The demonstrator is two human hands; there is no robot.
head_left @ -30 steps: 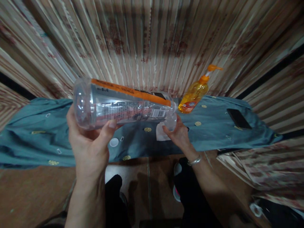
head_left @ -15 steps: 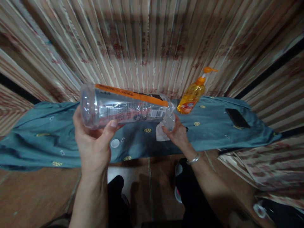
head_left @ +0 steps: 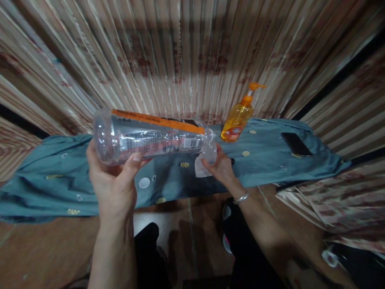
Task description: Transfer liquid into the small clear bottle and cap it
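A large clear plastic bottle [head_left: 150, 136] with an orange and grey label lies nearly level in the air, its neck pointing right. My left hand [head_left: 114, 180] is wrapped round its base end from below, thumb on the near side. Just under the bottle's mouth, my right hand [head_left: 222, 164] holds a small clear plastic cup [head_left: 209, 153], fingers closed round its right side. Whether liquid is passing from bottle to cup I cannot tell. Below the cup a white tissue [head_left: 201, 167] lies on the cloth. To the left sits a round white cap [head_left: 144, 183].
An orange pump bottle [head_left: 236, 120] stands at the back, right of the bottle's neck. A dark phone [head_left: 296, 144] lies farther right on the green-blue cloth [head_left: 261, 170]. A striped curtain [head_left: 168, 52] hangs close behind, and a small dark object [head_left: 232, 161] shows beside my right hand.
The view has shifted slightly, so most things appear a little farther left. Both hands keep hold of the bottle and the cup in nearly the same pose.
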